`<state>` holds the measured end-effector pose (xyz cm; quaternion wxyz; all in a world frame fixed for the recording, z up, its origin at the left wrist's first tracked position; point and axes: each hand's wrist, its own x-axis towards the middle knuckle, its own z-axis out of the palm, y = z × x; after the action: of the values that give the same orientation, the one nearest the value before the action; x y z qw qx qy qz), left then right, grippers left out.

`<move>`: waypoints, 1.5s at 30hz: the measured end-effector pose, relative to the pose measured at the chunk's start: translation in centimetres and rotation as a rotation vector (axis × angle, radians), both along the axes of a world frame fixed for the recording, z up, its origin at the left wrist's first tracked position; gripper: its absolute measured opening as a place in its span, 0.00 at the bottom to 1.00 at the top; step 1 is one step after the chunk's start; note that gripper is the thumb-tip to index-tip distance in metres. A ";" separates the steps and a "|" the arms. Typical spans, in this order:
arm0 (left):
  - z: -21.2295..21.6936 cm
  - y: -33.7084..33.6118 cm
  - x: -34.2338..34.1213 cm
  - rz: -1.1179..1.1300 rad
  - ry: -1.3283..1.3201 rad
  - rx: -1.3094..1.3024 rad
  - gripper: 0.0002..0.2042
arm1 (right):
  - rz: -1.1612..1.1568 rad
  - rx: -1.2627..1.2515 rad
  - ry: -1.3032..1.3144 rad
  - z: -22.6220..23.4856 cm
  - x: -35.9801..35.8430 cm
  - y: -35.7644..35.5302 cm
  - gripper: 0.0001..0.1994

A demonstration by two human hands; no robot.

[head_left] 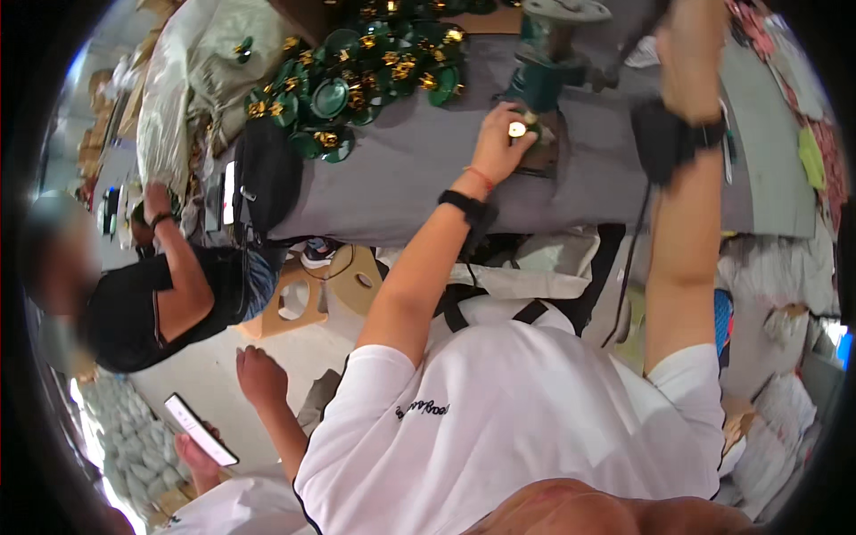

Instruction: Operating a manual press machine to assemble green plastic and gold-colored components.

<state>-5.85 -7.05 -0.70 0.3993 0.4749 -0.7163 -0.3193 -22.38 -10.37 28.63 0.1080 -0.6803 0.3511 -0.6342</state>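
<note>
My left hand (501, 141) reaches up to the grey table (401, 178) and pinches a small round gold-coloured part (517, 129) at the base of a green cast-metal press (539, 71). My right hand (691, 49) is raised higher at the top right, blurred, and seems closed around a dark handle (644, 34) that slants up from the press. Both wrists wear black bands, and a dark cable hangs from the right one.
A heap of green discs with gold fittings (357, 71) covers the table's far left. A black bag (266, 174) hangs at its edge. A person in black (160, 294) sits left, another holds a phone (201, 430). A wooden stool (294, 303) stands below the table, with white sacks (192, 62) behind it.
</note>
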 end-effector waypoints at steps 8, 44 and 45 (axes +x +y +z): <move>1.3 14.7 7.1 -0.274 -0.462 -0.158 0.26 | 0.227 0.197 -0.615 -1.0 0.3 -5.5 0.17; -0.3 -0.6 -1.3 0.342 -0.203 -0.109 0.22 | 0.269 0.111 -0.564 -0.5 0.8 -5.1 0.17; -0.3 -0.6 -1.3 0.337 -0.208 -0.086 0.22 | 0.220 0.096 -0.511 -0.6 0.8 -3.3 0.18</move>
<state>-7.12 -7.67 -1.00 0.3911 0.6010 -0.6769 -0.1664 -21.60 -13.69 28.00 0.2932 -0.5266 0.2663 -0.7522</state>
